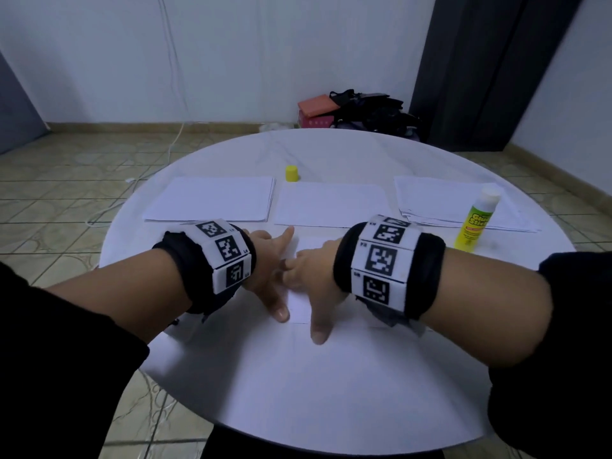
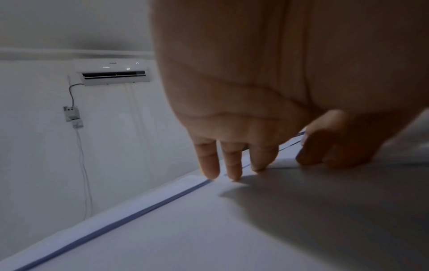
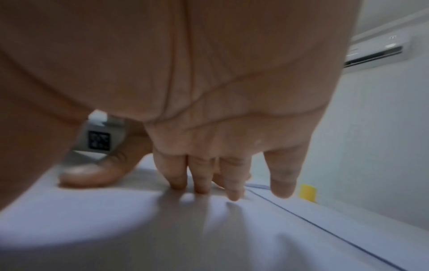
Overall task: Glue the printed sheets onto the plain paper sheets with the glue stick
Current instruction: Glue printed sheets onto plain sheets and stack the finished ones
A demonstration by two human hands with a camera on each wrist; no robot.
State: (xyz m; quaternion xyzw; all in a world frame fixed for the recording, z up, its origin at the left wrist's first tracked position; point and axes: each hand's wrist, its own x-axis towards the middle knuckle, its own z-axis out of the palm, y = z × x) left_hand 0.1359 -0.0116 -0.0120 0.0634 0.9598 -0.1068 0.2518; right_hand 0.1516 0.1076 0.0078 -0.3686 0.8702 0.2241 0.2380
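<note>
Left hand (image 1: 265,276) and right hand (image 1: 318,286), fingers spread flat, pressing white paper sheet (image 1: 299,306) onto round white table (image 1: 298,392), frame centre; uncapped yellow glue stick (image 1: 477,220) standing at right

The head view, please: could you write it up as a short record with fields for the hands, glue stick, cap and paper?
left hand: open, fingers pressing the sheet nearest the person
right hand: open, pressing the same sheet
glue stick: upright, uncapped, on the right, resting on the right paper stack
yellow cap: upright, beyond the middle sheet
left paper stack: untouched
table: round, white
</note>
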